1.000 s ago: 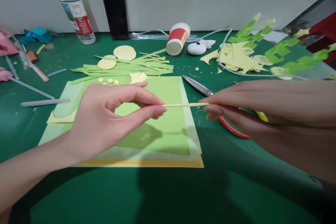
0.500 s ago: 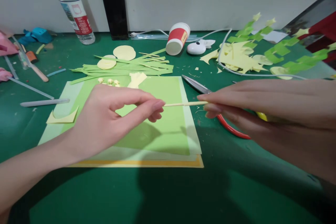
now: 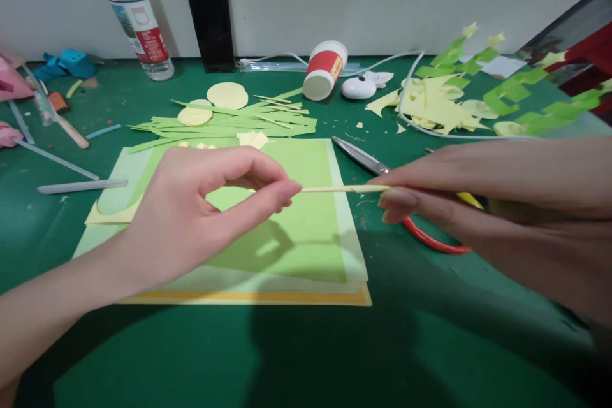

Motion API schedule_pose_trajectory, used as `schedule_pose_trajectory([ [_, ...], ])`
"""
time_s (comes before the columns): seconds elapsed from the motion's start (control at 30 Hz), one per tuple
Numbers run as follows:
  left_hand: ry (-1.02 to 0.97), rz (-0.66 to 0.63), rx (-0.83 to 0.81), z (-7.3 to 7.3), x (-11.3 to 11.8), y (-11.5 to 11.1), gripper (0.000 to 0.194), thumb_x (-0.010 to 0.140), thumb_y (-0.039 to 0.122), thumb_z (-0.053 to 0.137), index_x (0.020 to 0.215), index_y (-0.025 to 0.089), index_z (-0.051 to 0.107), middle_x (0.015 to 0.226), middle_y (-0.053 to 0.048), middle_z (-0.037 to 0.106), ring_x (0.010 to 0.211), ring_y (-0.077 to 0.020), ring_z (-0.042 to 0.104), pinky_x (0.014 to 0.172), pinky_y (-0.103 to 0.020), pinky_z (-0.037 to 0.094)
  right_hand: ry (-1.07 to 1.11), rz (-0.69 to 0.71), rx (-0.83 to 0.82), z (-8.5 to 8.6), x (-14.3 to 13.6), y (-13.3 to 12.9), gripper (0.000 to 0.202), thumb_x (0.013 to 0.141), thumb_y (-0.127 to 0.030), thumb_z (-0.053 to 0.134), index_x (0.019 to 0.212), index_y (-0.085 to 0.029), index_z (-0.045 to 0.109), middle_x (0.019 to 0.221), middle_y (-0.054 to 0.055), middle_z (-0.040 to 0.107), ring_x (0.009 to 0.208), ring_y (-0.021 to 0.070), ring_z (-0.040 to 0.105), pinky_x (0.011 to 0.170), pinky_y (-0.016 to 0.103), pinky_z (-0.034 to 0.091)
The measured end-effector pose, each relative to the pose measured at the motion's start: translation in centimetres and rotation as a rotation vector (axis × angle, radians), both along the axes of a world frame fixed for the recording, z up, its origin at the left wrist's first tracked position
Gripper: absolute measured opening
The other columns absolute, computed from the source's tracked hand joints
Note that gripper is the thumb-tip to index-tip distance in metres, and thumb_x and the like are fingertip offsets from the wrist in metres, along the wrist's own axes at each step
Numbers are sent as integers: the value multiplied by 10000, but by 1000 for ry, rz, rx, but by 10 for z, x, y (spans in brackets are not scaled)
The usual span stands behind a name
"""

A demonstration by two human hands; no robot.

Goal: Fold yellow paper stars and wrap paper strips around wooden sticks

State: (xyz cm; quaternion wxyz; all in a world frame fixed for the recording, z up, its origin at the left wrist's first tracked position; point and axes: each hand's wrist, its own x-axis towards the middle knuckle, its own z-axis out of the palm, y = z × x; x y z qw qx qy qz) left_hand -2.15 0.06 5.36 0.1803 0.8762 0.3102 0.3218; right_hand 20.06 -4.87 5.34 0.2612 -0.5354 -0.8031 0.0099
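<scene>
A thin pale-yellow paper strip [image 3: 335, 189] is stretched level between my hands, above the stacked paper sheets. My left hand [image 3: 205, 210] pinches its left end between thumb and fingertips. The fingertips of my right hand [image 3: 459, 191] are closed on its right end; that end is hidden under them. Under the strip lies a light-green sheet [image 3: 306, 248] on top of the stack. Small folded yellow paper pieces and a fanned yellow paper bit [image 3: 253, 139] show beyond my left hand. Red-and-yellow-handled scissors [image 3: 361, 156] lie partly behind my right hand.
Green paper strips [image 3: 224, 127] and yellow paper circles [image 3: 227, 95] lie behind the sheets. A water bottle [image 3: 143, 32], black phone [image 3: 208, 13], tipped paper cup [image 3: 325, 70] and white earphone case [image 3: 358, 88] line the wall. Yellow scraps and green paper chains [image 3: 564, 111] are at right, with a white cable.
My right hand has shifted slightly right along the strip, with its fingers changing position. My left hand has dipped a little and still pinches the other end.
</scene>
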Motion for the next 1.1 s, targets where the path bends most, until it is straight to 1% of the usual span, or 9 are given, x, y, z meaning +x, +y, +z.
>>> schedule_pose_trajectory([
  [0.13, 191, -92, 279, -6, -1, 0, 161, 783, 316, 586, 839, 170, 621, 779, 7, 696, 683, -108, 649, 592, -175, 512, 60, 102, -65, 1, -8, 2, 219, 794, -217, 529, 588, -212, 603, 497, -55, 568, 403, 48, 452, 374, 175, 318],
  [0.27, 245, -116, 468, -11, -4, -4, 56, 800, 194, 575, 831, 172, 616, 767, 14, 698, 671, -94, 640, 609, -175, 475, 84, 132, -137, 0, -9, 3, 204, 783, -181, 552, 593, -227, 608, 528, -86, 605, 415, 39, 473, 356, 173, 298],
  [0.57, 323, -101, 446, 1, -1, -6, 278, 875, 290, 442, 671, 178, 595, 559, 33, 642, 482, -79, 564, 435, -191, 380, 164, 99, -188, -2, -6, -3, 138, 795, -274, 557, 680, -266, 634, 567, -70, 594, 445, 51, 497, 414, 163, 384],
  [0.67, 338, -156, 430, 4, -1, -5, 276, 878, 281, 437, 678, 181, 599, 607, 39, 665, 512, -68, 579, 474, -172, 407, 446, 152, -453, 0, -8, -2, 112, 775, -246, 588, 669, -254, 623, 539, -67, 601, 449, 53, 538, 419, 124, 433],
  [0.8, 318, -175, 455, 2, -7, -3, 241, 889, 233, 399, 802, 194, 619, 661, 41, 656, 591, -77, 591, 503, -198, 390, 885, 265, -1053, 1, -10, 2, 93, 847, -215, 476, 776, -202, 535, 620, -42, 660, 502, 91, 624, 429, 140, 502],
  [0.87, 367, -192, 407, 1, -11, 0, 187, 866, 199, 424, 878, 222, 610, 680, 51, 642, 617, -86, 591, 498, -206, 381, 1004, 323, -1265, -1, -10, 4, 94, 875, -201, 417, 816, -194, 490, 681, -28, 672, 533, 97, 639, 429, 147, 506],
  [1.0, 449, -307, 259, 3, -14, 4, 167, 819, 178, 493, 903, 271, 603, 633, 69, 631, 568, -88, 594, 545, -173, 437, 1047, 402, -1493, -3, -8, 7, 166, 895, -197, 373, 905, -190, 538, 773, -15, 669, 600, 67, 637, 473, 127, 495],
  [1.07, 408, -272, 207, 5, -13, 1, 133, 821, 186, 500, 826, 256, 612, 574, 73, 615, 524, -81, 575, 531, -157, 439, 1043, 431, -1555, -3, -8, 8, 215, 898, -187, 363, 905, -200, 577, 767, -31, 659, 607, 43, 622, 502, 115, 489],
  [1.1, 378, -156, 204, 6, -12, -1, 137, 831, 196, 490, 774, 229, 610, 584, 57, 623, 525, -85, 569, 541, -160, 443, 1049, 432, -1571, -3, -8, 8, 229, 897, -176, 362, 891, -203, 589, 753, -39, 652, 597, 34, 613, 502, 109, 483],
])
